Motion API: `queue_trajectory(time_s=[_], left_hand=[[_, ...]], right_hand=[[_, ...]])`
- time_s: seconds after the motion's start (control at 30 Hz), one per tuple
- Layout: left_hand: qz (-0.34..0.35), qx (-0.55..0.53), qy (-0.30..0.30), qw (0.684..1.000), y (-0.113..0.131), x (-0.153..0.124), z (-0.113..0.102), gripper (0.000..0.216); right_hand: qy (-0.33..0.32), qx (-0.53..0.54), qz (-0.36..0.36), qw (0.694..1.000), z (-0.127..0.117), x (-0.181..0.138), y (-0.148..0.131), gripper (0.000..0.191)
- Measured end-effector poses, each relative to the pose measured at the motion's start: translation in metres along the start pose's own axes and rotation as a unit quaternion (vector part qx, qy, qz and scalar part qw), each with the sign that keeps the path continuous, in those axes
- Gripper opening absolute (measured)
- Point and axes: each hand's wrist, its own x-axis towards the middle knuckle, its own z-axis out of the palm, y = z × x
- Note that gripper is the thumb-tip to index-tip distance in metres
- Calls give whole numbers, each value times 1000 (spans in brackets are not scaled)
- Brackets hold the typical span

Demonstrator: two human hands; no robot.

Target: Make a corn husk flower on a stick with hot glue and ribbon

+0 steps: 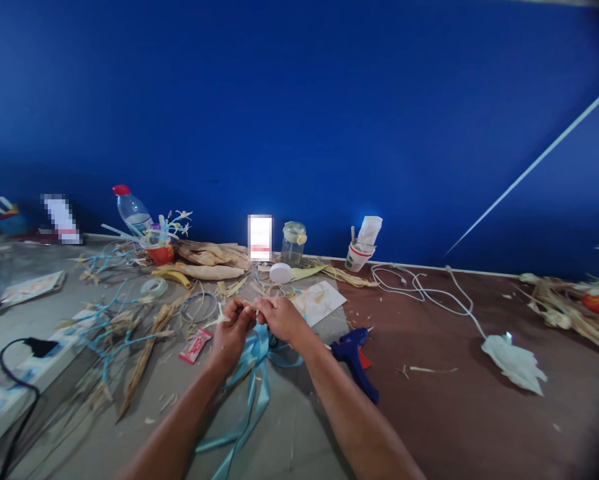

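My left hand (235,328) and my right hand (280,318) meet over the middle of the table, fingertips pinched together. Between them is something small and pale, too hidden to name. A white strip pokes out beside my left fingers. Below the hands a light blue ribbon (260,393) lies in loose loops toward the front edge. To the left sits a pink wrapped packet (196,346). A dark blue glue gun (355,363) with a red trigger rests right of my right forearm. White paper (324,302) lies just behind my right hand.
Dried husks (209,257) and blue-wrapped stems (112,333) spread over the left side. A white power strip (34,383) runs along the left edge. Against the blue wall stand a glass jar (292,245), a lit phone (260,238), and a paper cup (359,257). A white cable (449,308) snakes across the right.
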Motion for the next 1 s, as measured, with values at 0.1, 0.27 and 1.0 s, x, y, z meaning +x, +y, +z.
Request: queue_trajectory(time_s=[0.1, 0.27, 1.0], left_hand=[[11, 3, -4, 1000, -6, 2, -5, 26], [23, -44, 37, 998, -5, 11, -12, 27], [-2, -12, 5, 1000, -5, 6, -7, 30]], right_hand=[[-29, 70, 8, 997, -8, 0, 2, 44], [29, 184, 47, 981, -41, -7, 6, 45], [3, -37, 1, 999, 0, -2, 1, 41]])
